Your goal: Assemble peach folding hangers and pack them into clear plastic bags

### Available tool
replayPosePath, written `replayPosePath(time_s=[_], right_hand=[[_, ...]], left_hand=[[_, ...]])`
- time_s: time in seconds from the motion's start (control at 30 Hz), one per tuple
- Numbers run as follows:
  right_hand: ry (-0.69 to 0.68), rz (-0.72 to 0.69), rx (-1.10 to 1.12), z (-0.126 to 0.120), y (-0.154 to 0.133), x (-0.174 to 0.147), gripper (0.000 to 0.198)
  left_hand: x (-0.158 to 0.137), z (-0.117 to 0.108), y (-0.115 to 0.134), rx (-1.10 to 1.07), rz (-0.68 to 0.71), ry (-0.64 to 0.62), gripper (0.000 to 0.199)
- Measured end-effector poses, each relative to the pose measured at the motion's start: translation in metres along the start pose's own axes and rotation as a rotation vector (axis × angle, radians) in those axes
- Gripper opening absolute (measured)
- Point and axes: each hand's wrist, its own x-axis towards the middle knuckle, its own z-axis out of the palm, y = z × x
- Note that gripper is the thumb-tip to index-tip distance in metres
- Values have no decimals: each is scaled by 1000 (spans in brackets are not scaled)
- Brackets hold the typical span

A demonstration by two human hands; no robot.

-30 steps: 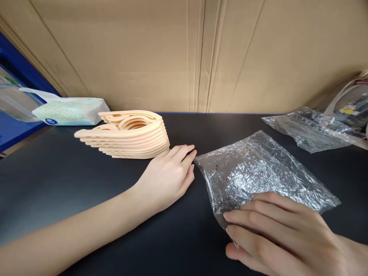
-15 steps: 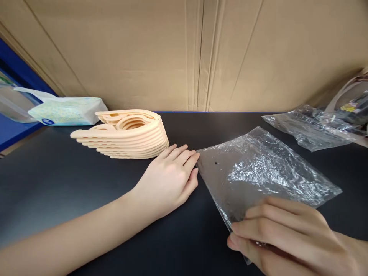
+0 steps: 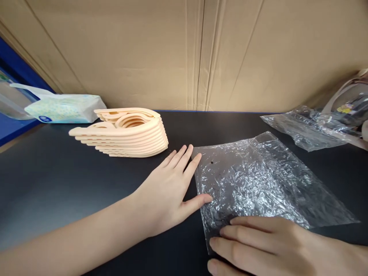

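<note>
A clear plastic bag (image 3: 258,176), creased and with a small dark hole near one corner, lies flat on the black tabletop (image 3: 120,245). My left hand (image 3: 172,188) rests at the bag's left edge, fingers spread, with the thumb and index fingertip on the film. Across the bag's near part lies my right hand (image 3: 258,241), its fingers stretched out flat and covering some of the film. Just beyond my left fingertips stands a stack of peach-coloured, flat, curved pieces (image 3: 126,134), which neither hand holds.
A tissue pack (image 3: 69,108) with a tissue pulled up sits at the back left beside a blue panel (image 3: 17,128). More clear plastic bags (image 3: 310,126) are heaped at the back right. A cardboard wall (image 3: 138,53) closes off the rear.
My left hand has spread its fingers, the thumb now reaching onto the bag. The right hand has flattened and shifted left. The bag's near edge has swung leftward and lies flatter.
</note>
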Motion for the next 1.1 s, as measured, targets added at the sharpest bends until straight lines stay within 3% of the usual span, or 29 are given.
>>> replayPosePath(time_s=[0.13, 0.2, 0.37, 0.47, 0.53, 0.7, 0.93, 1.1], right_hand=[[90, 163, 58, -20, 21, -5, 25], [147, 374, -37, -33, 44, -14, 29], [44, 562, -305, -45, 99, -53, 25], [-20, 499, -225, -36, 110, -69, 11], [-43, 464, -176, -28, 109, -72, 12], [-99, 474, 11, -17, 100, -56, 30], [-249, 271, 86, -7, 100, -30, 64], [-304, 195, 186, 12, 96, -19, 81]], left_hand=[[-2, -3, -3, 31, 27, -5, 81], [-5, -4, -2, 63, 23, 34, 78], [-17, -5, -1, 28, 10, -1, 79], [-20, -7, -4, -40, -4, -82, 91], [-20, -8, -8, -82, -5, -119, 96], [-19, -7, -13, -149, -7, -127, 98], [-16, -6, -17, -136, 25, -147, 101], [-18, -7, -23, -178, 59, -147, 119]])
